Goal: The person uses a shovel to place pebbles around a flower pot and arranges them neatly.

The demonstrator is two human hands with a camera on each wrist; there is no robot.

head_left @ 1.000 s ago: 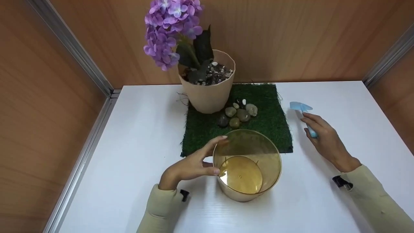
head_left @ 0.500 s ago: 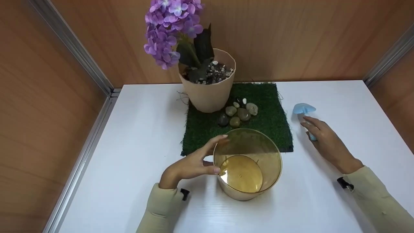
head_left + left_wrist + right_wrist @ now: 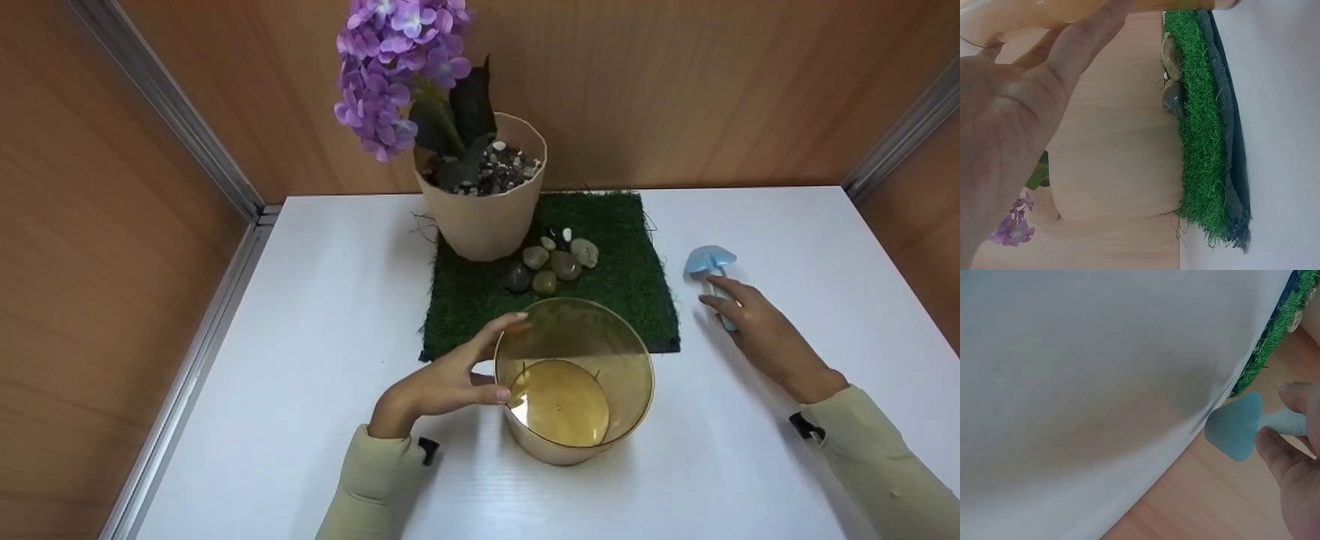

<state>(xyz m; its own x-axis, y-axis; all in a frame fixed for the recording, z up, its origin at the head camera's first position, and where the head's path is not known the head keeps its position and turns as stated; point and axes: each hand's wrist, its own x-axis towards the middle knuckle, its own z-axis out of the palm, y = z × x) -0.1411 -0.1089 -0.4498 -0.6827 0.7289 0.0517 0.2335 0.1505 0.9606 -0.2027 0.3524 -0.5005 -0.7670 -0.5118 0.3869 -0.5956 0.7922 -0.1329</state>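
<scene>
In the head view my left hand [image 3: 442, 382] holds a see-through amber container [image 3: 624, 375] at its left side, thumb near the rim and fingers along the far wall. The container stands upright on the white table, with nothing inside. The left wrist view shows the left palm [image 3: 1010, 112] and the container's edge [image 3: 1033, 14] at the top. My right hand [image 3: 776, 337] pinches the handle of a small light-blue shovel [image 3: 710, 260] over the table, right of the grass mat. In the right wrist view the shovel's blade [image 3: 1235, 427] points away from the fingers.
A green artificial grass mat [image 3: 630, 300] lies behind the container. On it stand a beige flowerpot [image 3: 484, 225] with purple flowers [image 3: 382, 82] and several smooth stones [image 3: 565, 265]. Wooden panels [image 3: 675, 97] enclose the table's back and sides.
My right hand has shifted slightly right and toward me with the shovel, whose blade has turned to show more of its face. The left hand and container stay put.
</scene>
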